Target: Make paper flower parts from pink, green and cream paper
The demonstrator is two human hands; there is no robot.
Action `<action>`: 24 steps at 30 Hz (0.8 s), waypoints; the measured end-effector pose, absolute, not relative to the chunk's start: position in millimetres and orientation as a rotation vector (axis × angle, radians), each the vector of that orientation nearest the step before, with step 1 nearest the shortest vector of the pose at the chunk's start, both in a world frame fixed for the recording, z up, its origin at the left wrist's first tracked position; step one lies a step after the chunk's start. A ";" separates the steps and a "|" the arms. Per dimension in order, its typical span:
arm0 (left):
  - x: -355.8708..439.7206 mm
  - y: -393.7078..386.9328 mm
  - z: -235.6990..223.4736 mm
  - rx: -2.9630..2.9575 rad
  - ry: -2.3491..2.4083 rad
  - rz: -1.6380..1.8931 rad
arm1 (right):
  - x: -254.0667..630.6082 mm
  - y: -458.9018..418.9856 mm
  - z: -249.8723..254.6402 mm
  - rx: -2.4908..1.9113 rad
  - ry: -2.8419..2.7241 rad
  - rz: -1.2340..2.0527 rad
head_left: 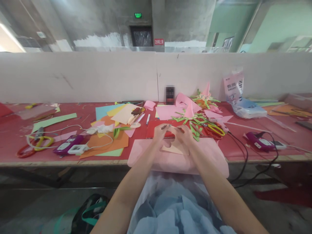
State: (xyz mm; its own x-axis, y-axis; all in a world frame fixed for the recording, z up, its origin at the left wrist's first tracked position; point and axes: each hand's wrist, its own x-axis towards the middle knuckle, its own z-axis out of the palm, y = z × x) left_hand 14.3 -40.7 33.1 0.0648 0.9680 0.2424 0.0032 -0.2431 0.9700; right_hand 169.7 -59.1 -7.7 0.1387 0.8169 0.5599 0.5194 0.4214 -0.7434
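My left hand (159,134) and my right hand (185,134) are close together above the table's front edge. The fingers of each are closed on a short dark, slim, pen-like piece, the left one (166,126) pointing up to the right. Whether the two pieces belong to one pen cannot be made out. Beneath my hands a beige paper sheet (176,149), with a curved cut at its left, lies on a large pink sheet (143,152) that hangs over the edge. Just behind them is a flat red item (151,127), partly hidden by my fingers.
Left are coloured papers (117,141), a white marker (148,119), scissors (44,143) and a purple power strip (69,144) with cables. Right are yellow-handled scissors (215,129), a pink-and-green paper figure (189,112), a tissue pack (248,107) and another power strip (259,141). A white partition (97,74) stands behind.
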 end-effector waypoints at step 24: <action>12.3 -34.1 20.4 1.625 1.046 1.258 | 168.0 -65.1 -4.6 -1.192 -1.580 0.265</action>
State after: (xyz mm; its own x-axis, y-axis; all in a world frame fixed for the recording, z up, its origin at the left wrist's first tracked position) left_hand 12.3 -34.1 20.4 0.1588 0.9387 0.3060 0.1291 -0.3271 0.9361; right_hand 168.0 -65.1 -4.6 0.0902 0.7884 0.6085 0.5465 0.4716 -0.6921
